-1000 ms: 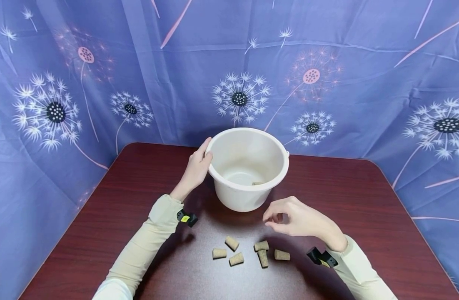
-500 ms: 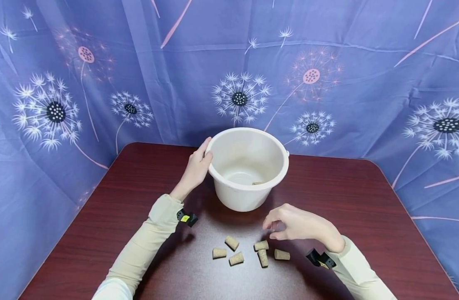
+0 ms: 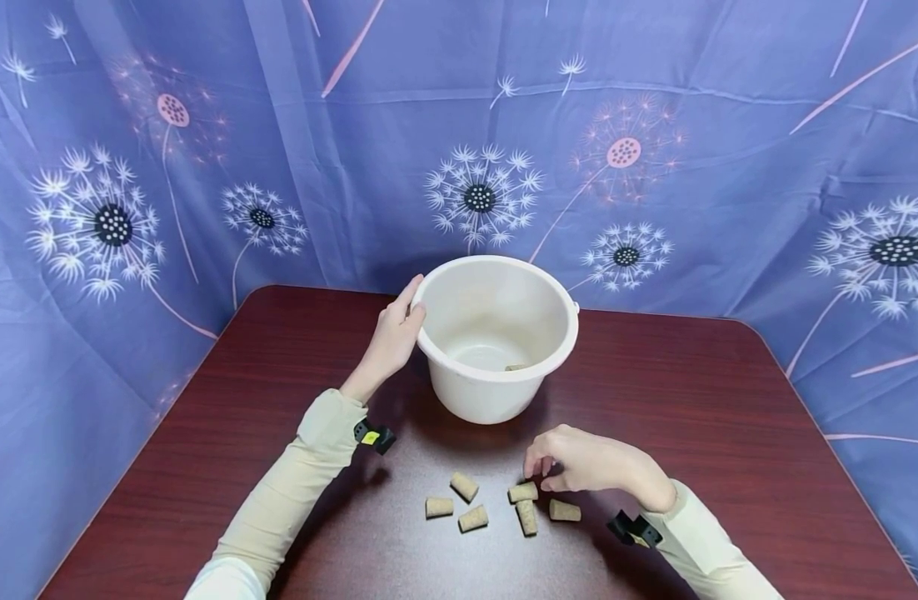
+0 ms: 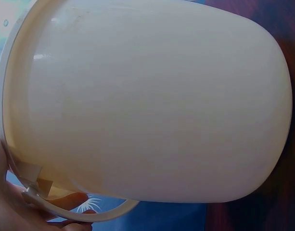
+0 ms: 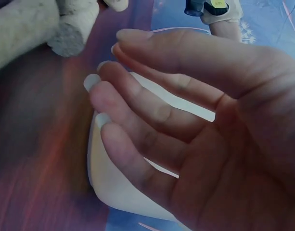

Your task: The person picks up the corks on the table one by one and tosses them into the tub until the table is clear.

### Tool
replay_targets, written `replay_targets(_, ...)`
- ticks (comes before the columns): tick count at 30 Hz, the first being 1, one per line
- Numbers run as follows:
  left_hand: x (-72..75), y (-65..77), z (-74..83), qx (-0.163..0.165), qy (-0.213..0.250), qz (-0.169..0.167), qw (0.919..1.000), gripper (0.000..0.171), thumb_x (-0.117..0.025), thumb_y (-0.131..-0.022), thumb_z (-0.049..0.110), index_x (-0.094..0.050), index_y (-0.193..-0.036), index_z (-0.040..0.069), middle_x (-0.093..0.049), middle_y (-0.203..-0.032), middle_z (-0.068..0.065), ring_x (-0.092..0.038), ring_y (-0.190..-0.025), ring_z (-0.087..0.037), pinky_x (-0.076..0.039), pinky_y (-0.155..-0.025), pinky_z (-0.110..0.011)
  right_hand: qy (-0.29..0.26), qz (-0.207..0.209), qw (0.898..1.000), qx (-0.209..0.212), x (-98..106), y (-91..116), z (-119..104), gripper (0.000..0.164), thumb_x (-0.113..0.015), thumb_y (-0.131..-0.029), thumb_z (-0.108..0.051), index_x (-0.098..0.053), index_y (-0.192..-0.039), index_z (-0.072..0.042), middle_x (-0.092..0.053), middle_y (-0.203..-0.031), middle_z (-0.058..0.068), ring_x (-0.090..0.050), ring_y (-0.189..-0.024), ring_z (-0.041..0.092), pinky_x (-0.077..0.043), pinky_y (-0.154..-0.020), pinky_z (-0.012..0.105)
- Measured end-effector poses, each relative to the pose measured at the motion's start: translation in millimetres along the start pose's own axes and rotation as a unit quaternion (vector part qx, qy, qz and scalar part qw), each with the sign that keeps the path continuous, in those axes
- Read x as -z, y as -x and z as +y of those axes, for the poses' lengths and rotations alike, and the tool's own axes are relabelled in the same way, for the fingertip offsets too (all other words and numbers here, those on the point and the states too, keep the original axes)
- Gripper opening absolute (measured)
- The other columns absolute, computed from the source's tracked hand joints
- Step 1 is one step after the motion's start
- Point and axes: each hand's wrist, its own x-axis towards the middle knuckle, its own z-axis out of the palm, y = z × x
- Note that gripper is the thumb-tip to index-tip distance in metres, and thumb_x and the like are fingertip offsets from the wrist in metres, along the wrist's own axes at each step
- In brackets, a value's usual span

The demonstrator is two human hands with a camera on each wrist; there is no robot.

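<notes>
My left hand (image 3: 386,340) grips the left rim of a white plastic bucket (image 3: 483,395), thumb over the edge. The bucket leans toward me, and a cork (image 3: 515,367) shows partly on its inside floor. In the left wrist view the bucket's handle (image 4: 119,211) hangs by the fingers. My right hand (image 3: 597,463) hovers above the table, loosely curved, its palm holding nothing in the right wrist view. Just below its fingertips lies a cork (image 3: 522,492), touching another cork (image 3: 527,518). A separate cork (image 3: 565,510) lies beneath the hand.
Several more corks lie farther left, among them an upper cork (image 3: 464,486), a left cork (image 3: 439,507) and a lower cork (image 3: 472,518). Everything is on a dark red wooden table (image 3: 699,375). A blue dandelion-print curtain (image 3: 384,167) hangs behind it.
My right hand has come down and toward me, from in front of the bucket to just over the corks. The left hand and the bucket have stayed put.
</notes>
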Motion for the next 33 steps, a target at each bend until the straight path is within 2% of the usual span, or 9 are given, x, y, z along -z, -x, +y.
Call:
replay_targets(12, 0.0, 0.8, 0.4, 0.002, -0.003, 0.001, 1.0000, 0.055, -0.036, -0.099, 0.023, -0.028, -0.153, 0.016, -0.038, -0.153, -0.011, -0.055, -0.124, -0.025, -0.046, -0.099, -0.042, 0.000, -0.010, 1.000, 0.005, -9, -3, 3, 0.022, -0.068, -0.076, 0.006, -0.071, -0.091, -0.009, -0.068, -0.084, -0.005, -0.064, -0.077, 0.008, -0.051, -0.069, 0.020)
replay_targets(16, 0.3, 1.1, 0.2, 0.003, -0.001, -0.002, 1.0000, 0.056, -0.035, -0.099, 0.023, -0.027, -0.154, 0.017, -0.039, -0.152, -0.013, -0.059, -0.116, -0.026, -0.047, -0.092, -0.039, -0.008, -0.010, 1.000, -0.002, -10, -4, 4, 0.023, -0.068, -0.076, 0.007, -0.071, -0.092, -0.009, -0.068, -0.084, -0.005, -0.064, -0.077, 0.008, -0.052, -0.069, 0.020)
replay_targets(19, 0.5, 0.8, 0.2, 0.003, 0.001, -0.005, 1.0000, 0.056, -0.035, -0.099, 0.024, -0.026, -0.154, 0.017, -0.038, -0.153, -0.013, -0.059, -0.113, -0.027, -0.046, -0.089, -0.038, -0.013, -0.010, 1.000, -0.005, -12, -4, 5, 0.022, -0.069, -0.077, 0.005, -0.070, -0.093, -0.010, -0.068, -0.084, -0.005, -0.063, -0.076, 0.005, -0.052, -0.069, 0.020)
replay_targets(24, 0.4, 0.0, 0.0, 0.003, 0.001, -0.005, 1.0000, 0.057, -0.035, -0.099, 0.025, -0.026, -0.154, 0.017, -0.034, -0.155, -0.010, -0.057, -0.119, -0.024, -0.046, -0.092, -0.037, -0.029, -0.004, 1.000, -0.005, -16, -6, 6, 0.015, -0.069, -0.080, 0.001, -0.069, -0.090, -0.010, -0.068, -0.082, -0.006, -0.060, -0.075, -0.002, -0.052, -0.068, 0.019)
replay_targets(28, 0.2, -0.1, -1.4, 0.004, 0.003, -0.005, 1.0000, 0.056, -0.035, -0.099, 0.025, -0.026, -0.154, 0.017, -0.036, -0.155, -0.011, -0.058, -0.115, -0.024, -0.045, -0.089, -0.037, -0.032, -0.005, 0.999, -0.015, -19, -9, 6, 0.011, -0.068, -0.082, -0.003, -0.068, -0.091, -0.009, -0.067, -0.081, -0.007, -0.059, -0.074, -0.003, -0.051, -0.068, 0.018)
replay_targets(33, 0.2, -0.1, -1.2, 0.002, 0.003, -0.005, 1.0000, 0.056, -0.035, -0.099, 0.025, -0.026, -0.154, 0.017, -0.035, -0.155, -0.010, -0.057, -0.119, -0.024, -0.046, -0.093, -0.038, -0.027, -0.011, 0.999, -0.029, -21, -12, 6, 0.012, -0.069, -0.084, -0.009, -0.068, -0.096, -0.010, -0.066, -0.082, -0.008, -0.058, -0.073, -0.003, -0.049, -0.067, 0.017)
